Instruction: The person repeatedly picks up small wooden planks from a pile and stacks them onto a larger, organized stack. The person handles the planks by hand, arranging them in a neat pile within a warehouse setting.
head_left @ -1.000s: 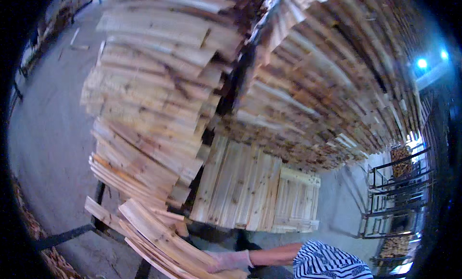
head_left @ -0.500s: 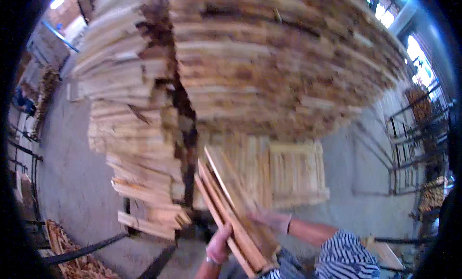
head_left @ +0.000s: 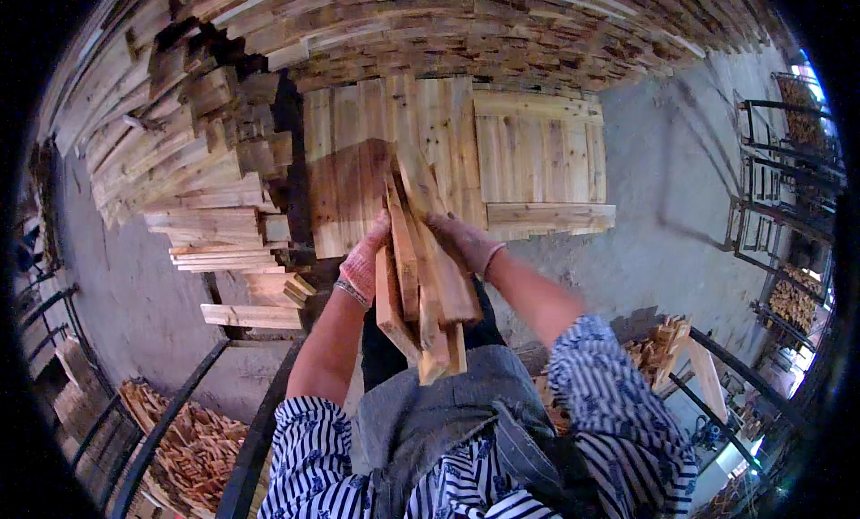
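Observation:
Between my two gloved hands is a bundle of several rough wooden boards (head_left: 408, 259), held lengthwise in front of my apron, the near ends close to my waist. My left hand (head_left: 365, 257) is closed on the bundle's left side. On its right side my right hand (head_left: 461, 241) presses with the fingers partly hidden by the wood. Just beyond the far end of the boards lies a low layer of pale planks (head_left: 439, 116), laid side by side, with a shadow across its left part.
A tall stack of boards (head_left: 502, 35) rises at the back, and a stepped stack (head_left: 170, 152) stands at the left. Black metal rails (head_left: 260, 429) run at the near left, beside a heap of wood scraps (head_left: 197, 438). Racks (head_left: 761, 179) line the right side.
My view has tipped down, bringing my apron and both sleeves into sight. The boards now point more nearly straight ahead, still gripped between both hands.

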A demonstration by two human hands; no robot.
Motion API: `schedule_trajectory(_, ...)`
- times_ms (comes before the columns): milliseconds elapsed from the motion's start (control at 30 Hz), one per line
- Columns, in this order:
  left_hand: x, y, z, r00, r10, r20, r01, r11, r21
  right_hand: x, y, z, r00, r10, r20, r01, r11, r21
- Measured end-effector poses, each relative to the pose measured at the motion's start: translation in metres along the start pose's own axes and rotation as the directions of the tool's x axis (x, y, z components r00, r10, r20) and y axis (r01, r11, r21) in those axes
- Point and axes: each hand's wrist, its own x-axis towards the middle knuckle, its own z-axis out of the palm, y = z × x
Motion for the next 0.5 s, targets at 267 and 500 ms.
schedule_trajectory(267,-0.017,-0.017,0.033,0.977,0.196,-0.086,-0.153,0.921,0.357,0.027,0.027,-0.022,0.97,-0.191,-0.153,0.198,0.98,0.029)
schedule_trajectory(500,0.065,0.004,-0.068,0.935,0.35,-0.056,-0.25,0.762,0.597,0.067,-0.005,-0.053,0.819,-0.535,-0.209,0.376,0.774,-0.51)
